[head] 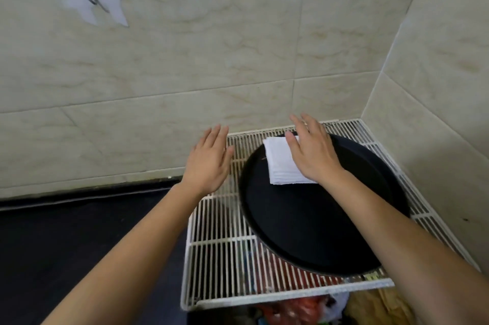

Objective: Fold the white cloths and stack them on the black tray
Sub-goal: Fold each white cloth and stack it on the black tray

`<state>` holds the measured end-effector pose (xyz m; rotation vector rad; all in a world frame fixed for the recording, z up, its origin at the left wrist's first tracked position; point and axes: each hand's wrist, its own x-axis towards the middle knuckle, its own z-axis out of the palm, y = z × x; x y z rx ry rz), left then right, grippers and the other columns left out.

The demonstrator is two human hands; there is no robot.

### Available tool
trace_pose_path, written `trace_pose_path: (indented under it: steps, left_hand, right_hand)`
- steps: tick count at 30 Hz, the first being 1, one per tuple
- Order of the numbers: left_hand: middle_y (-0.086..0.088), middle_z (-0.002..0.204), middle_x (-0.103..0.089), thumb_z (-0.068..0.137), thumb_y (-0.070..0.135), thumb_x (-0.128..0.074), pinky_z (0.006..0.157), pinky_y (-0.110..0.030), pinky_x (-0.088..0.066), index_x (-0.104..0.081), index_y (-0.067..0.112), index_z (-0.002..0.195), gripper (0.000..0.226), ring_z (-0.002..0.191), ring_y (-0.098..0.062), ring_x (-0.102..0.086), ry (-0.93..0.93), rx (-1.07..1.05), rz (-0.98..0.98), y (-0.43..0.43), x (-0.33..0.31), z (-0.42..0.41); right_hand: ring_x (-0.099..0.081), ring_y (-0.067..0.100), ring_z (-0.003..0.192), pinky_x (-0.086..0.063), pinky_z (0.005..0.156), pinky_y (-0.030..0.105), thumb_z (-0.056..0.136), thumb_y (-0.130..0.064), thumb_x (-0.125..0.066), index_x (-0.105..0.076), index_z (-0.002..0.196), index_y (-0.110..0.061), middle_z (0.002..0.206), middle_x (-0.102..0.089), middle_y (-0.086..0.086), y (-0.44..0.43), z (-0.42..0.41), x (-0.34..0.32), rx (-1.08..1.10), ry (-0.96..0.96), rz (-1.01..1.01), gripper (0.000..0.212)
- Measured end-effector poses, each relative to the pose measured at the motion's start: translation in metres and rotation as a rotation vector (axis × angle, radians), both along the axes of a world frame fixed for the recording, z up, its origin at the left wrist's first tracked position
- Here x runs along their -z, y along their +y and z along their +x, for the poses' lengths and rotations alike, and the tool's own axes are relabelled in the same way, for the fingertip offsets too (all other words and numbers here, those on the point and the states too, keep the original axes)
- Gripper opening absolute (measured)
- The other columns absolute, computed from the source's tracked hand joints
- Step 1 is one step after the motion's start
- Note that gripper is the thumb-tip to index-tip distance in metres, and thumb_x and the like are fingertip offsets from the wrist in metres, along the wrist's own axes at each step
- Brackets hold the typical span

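Both forearms are reaching in from the bottom of the frame toward centre, palms facing down.

Left hand [209,157]: sitting centre frame, fingers straight and close together, gripping nothing. It is hovering over the left edge of the white wire rack [219,258], just left of the round black tray [304,224].

Right hand [315,155]: fingers straight and slightly spread, pointing at the tiled wall [211,46]. It is covering the right side of 1 folded white cloth [280,163], thumb lying across the cloth's top edge. Not curling round it; can't tell how hard it is pressing.

The cloth is lying flat on the far part of the tray, right of centre. The tray is sitting on the rack in the wall corner. Red packaging [288,279] is showing blurred under the rack. A dark counter [66,240] is filling the lower left.
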<state>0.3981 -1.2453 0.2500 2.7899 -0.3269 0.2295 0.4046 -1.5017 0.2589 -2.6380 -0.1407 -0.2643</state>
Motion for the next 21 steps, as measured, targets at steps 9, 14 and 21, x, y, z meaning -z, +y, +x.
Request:
trace_pose_path:
  steps: [9,14,21]
  left_hand:
    - [-0.012,0.158,-0.033,0.094,0.058,-0.016,0.111,-0.053,-0.029,-0.039,0.016,0.149,0.073,0.147,-0.032,-0.027,-0.080,-0.526,0.157,0.205,-0.031,-0.132]
    - [-0.012,0.161,-0.024,0.101,0.052,-0.031,0.115,-0.054,-0.024,-0.035,0.018,0.151,0.061,0.149,-0.031,-0.017,-0.064,-0.822,0.175,0.352,-0.024,-0.258]
    - [-0.011,0.164,-0.015,0.101,0.053,-0.029,0.118,-0.052,-0.019,-0.024,0.019,0.155,0.064,0.151,-0.028,-0.011,0.014,-1.018,0.172,0.532,-0.015,-0.441]
  right_hand:
    - [-0.032,0.036,0.141,-0.030,0.113,0.048,0.104,-0.048,-0.034,-0.035,0.152,-0.016,0.157,-0.032,0.018,0.229,-0.023,-0.020,-0.360,-0.105,-0.016,0.058]
    - [-0.023,0.033,0.146,-0.022,0.116,0.048,0.101,-0.059,-0.026,-0.025,0.157,-0.024,0.163,-0.020,0.016,0.402,-0.106,-0.014,-0.604,-0.061,-0.076,0.066]
    - [-0.020,0.033,0.149,-0.022,0.118,0.047,0.101,-0.055,-0.035,-0.021,0.157,-0.021,0.164,-0.015,0.016,0.629,-0.239,0.002,-0.796,-0.089,-0.077,0.067]
